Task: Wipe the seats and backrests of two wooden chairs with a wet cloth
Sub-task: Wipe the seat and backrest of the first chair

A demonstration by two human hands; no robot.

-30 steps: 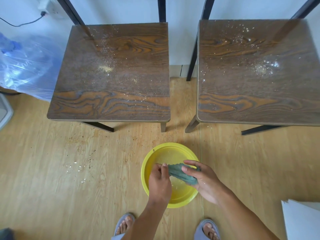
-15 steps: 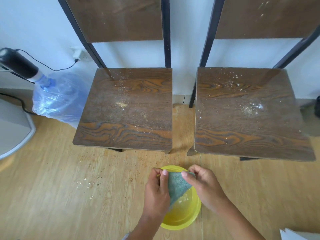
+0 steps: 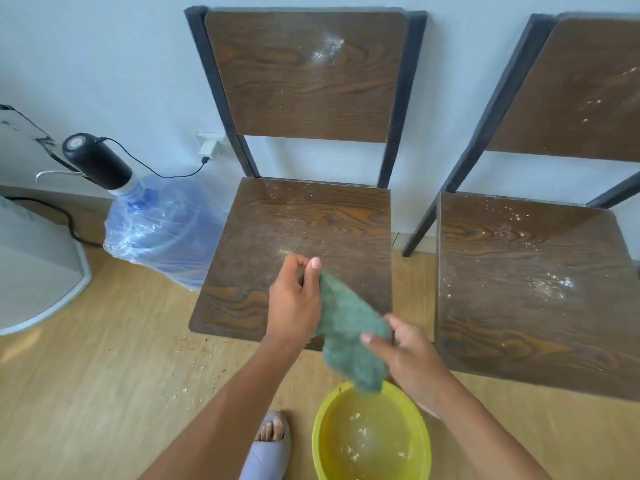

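Observation:
Two dark wooden chairs with black metal frames stand against the white wall. The left chair's seat (image 3: 304,233) and backrest (image 3: 304,81) carry pale crumbs and dust. The right chair's seat (image 3: 526,289) and backrest (image 3: 575,98) are speckled too. I hold a green cloth (image 3: 346,327) stretched between both hands above the front edge of the left seat. My left hand (image 3: 294,303) pinches its upper corner; my right hand (image 3: 408,355) grips its lower right edge. The cloth's bottom hangs over a yellow basin (image 3: 426,441) of water on the floor.
A blue water jug (image 3: 162,230) wrapped in plastic, topped by a black pump (image 3: 97,161), stands left of the left chair, its cable running to a wall socket (image 3: 207,147). A white appliance (image 3: 38,268) sits at far left. Crumbs lie on the wooden floor (image 3: 104,393). My sandalled foot (image 3: 270,445) is by the basin.
Both hands have lifted the cloth out of the basin and up over the left seat's front edge. The view has tilted up, showing the backrests.

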